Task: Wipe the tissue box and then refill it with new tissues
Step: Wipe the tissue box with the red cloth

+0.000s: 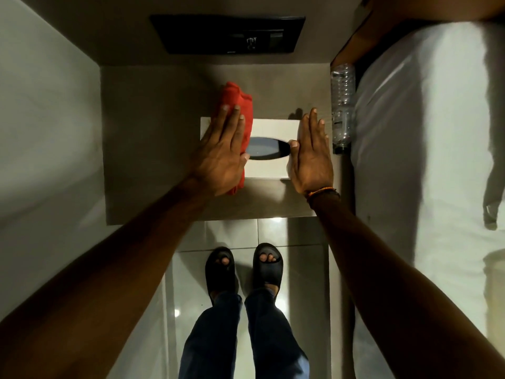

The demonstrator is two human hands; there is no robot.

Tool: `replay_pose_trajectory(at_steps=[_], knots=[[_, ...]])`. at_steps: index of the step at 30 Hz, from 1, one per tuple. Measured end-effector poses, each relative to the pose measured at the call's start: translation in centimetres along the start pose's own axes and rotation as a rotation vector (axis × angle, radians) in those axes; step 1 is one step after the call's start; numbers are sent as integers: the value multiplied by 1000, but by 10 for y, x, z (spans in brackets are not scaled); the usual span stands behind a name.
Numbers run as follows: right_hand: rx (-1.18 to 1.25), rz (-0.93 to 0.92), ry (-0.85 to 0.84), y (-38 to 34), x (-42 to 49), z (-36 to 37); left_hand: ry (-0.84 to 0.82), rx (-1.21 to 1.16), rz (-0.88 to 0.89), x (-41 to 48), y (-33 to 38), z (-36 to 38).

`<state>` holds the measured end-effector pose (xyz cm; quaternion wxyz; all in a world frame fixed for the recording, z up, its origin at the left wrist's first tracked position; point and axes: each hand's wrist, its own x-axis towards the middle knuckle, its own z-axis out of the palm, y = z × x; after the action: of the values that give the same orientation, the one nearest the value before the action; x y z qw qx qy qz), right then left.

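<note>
Here we are over a small grey-brown bedside table (pixel 153 149), and a white tissue box (pixel 269 166) sits on it, a little right of the middle, its dark oval opening (pixel 266 149) facing up. The left hand (pixel 221 153) lies flat, fingers stretched out, pressing a folded red cloth (pixel 236 101) onto the left end of the box; the cloth pokes out past the fingertips toward the wall and also shows below the palm at the near edge. It grips nothing, it only pushes down. The right hand (pixel 311 157) is flat and spread too, laid against the right end of the box with the thumb resting on the lid beside the opening, steadying it rather than clutching it. A braided orange band (pixel 322 192) circles that wrist.

Now the room. It is dim (the light falls mostly on the box and the tiles). At the back edge of the table, up on the wall, sits a black switch panel (pixel 228 34). A clear plastic bottle (pixel 342 105) is wedged in the gap between the table's right edge and the bed (pixel 426 149), which is dressed in white sheets. Grey wall runs along the left. Below the table, glossy pale floor tiles (pixel 300 283) catch reflections, and the person stands there in black open-toe slides (pixel 267 266) and dark jeans (pixel 213 340), feet close together just short of the table front.
</note>
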<state>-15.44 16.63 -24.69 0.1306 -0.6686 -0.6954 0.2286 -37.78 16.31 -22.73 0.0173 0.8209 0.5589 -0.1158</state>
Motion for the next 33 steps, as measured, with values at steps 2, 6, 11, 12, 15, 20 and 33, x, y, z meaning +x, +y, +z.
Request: replay_pose_trajectory(at_steps=[2, 6, 11, 12, 15, 20, 33], knots=[[-8, -2, 11, 0, 0, 2, -8, -79, 0, 3, 14, -4], [-7, -15, 3, 4, 1, 3, 56, -223, 7, 16, 55, -9], [1, -19, 18, 4, 1, 3, 95, -190, 31, 11, 44, -5], [8, -15, 21, 3, 1, 3, 94, -171, 51, 7, 36, -4], [18, -7, 20, 3, 1, 2, 61, -169, 67, 0, 16, -3], [9, -15, 5, 5, 1, 3, 33, -187, 33, -9, -8, 5], [-8, -17, 27, 3, 1, 7, 230, -230, 69, 4, 27, 19]])
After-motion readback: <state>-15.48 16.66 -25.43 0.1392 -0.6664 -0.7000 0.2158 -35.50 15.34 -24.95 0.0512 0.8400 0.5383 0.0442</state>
